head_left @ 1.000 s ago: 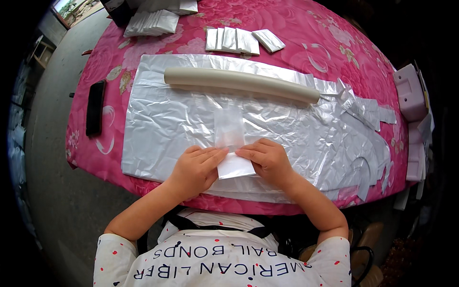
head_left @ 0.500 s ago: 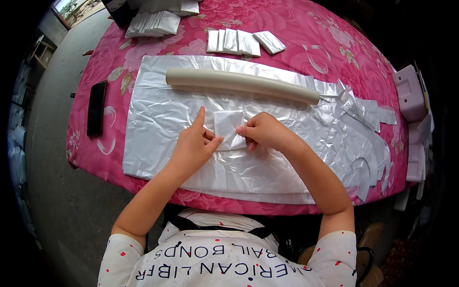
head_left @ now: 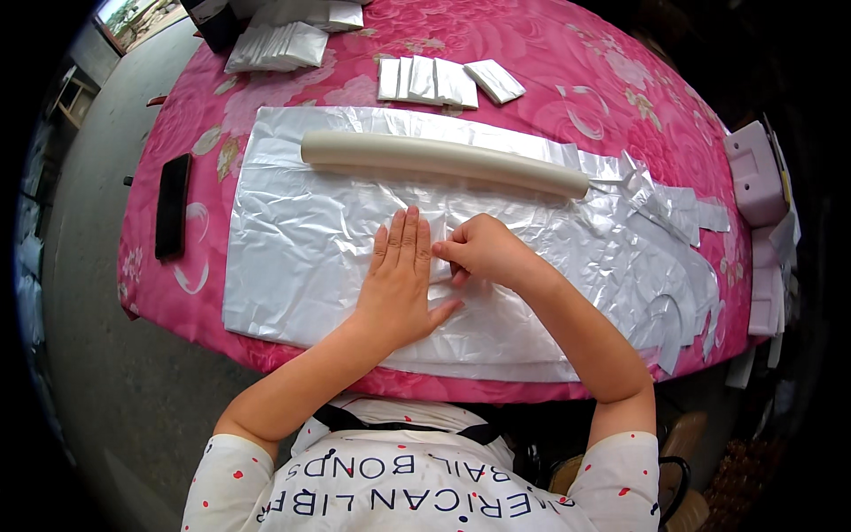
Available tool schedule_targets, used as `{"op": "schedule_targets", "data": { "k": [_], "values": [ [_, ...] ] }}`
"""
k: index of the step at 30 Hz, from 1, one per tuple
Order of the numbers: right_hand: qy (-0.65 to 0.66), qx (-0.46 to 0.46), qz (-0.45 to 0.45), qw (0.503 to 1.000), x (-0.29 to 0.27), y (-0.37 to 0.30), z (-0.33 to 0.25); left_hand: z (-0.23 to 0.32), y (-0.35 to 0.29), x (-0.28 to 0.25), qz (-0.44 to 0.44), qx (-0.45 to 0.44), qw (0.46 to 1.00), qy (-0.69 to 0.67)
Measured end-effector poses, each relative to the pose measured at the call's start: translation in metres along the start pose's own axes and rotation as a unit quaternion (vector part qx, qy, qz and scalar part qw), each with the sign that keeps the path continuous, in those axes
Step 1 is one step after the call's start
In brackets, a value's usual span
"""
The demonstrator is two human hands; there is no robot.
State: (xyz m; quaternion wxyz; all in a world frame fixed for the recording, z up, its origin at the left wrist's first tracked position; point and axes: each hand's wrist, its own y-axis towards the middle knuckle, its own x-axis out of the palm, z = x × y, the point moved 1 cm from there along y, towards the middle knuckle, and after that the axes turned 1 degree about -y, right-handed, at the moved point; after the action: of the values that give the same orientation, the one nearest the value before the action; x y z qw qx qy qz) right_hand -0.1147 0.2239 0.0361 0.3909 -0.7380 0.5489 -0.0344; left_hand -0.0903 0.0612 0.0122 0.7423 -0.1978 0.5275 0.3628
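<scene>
My left hand (head_left: 397, 282) lies flat, fingers straight, pressing on a small folded plastic bag (head_left: 439, 229) and hiding most of it. At the bag's right edge, my right hand (head_left: 483, 251) is closed in a pinch, thumb against the bent fingers. Beneath both hands spreads a stack of flat, silvery-white plastic bags (head_left: 292, 266), wrinkled, with cut handle strips at the right end. Across the stack, beyond my hands, rests a long pale beige roller or tube (head_left: 443, 162).
On the pink floral tablecloth (head_left: 541, 44), a row of folded bags (head_left: 425, 82) lies at the far side. More folded packets (head_left: 277, 46) stand at far left near a dark container (head_left: 213, 22). A black phone (head_left: 173, 207) lies at left; pink plastic boxes (head_left: 755, 173) adjoin the right edge.
My left hand has moved right and flattened over the folded bag, where before it was beside it with the index finger raised. My right hand stays pinched at the bag's right edge.
</scene>
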Motion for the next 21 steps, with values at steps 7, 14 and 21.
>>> {"op": "schedule_targets", "data": {
  "k": [7, 14, 21],
  "values": [
    [-0.139, -0.076, 0.094, 0.983, 0.006, -0.023, -0.008, -0.003, -0.002, 0.004, 0.005, 0.01, 0.999, -0.03],
    [-0.33, -0.137, 0.152, 0.922, -0.003, -0.044, 0.003, -0.005, -0.006, -0.006, 0.04, 0.028, 0.997, -0.064],
    [-0.355, -0.434, 0.192, 0.805, 0.03, -0.012, -0.011, -0.029, -0.077, -0.034, 0.066, -0.03, 0.913, -0.402]
  ]
}}
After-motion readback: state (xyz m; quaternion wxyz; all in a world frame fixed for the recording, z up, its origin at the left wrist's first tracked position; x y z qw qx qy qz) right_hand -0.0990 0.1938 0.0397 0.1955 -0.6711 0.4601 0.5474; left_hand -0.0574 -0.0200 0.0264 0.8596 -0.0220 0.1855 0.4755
